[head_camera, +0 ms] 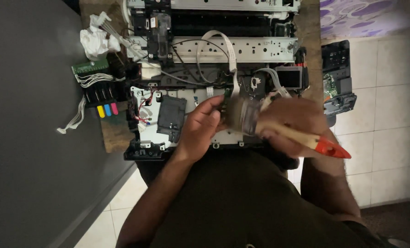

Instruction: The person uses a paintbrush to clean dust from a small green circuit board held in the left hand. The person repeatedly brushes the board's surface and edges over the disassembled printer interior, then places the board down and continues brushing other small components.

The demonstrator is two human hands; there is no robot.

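The right hand [293, 123], blurred, grips a red-tipped paintbrush [285, 131] against a small green circuit board [225, 104] pinched in the left hand [204, 128] over the opened printer [214, 69], so dusting seems underway, calling for light strokes.

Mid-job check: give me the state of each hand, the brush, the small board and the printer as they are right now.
Left hand: pinching a small green circuit board.
Small green circuit board: held up above the printer.
Right hand: gripping a paintbrush, motion-blurred.
Paintbrush: bristles at the board, red handle tip pointing right.
Printer: cover off, insides exposed.
White ribbon cable: looped, bent over the frame.
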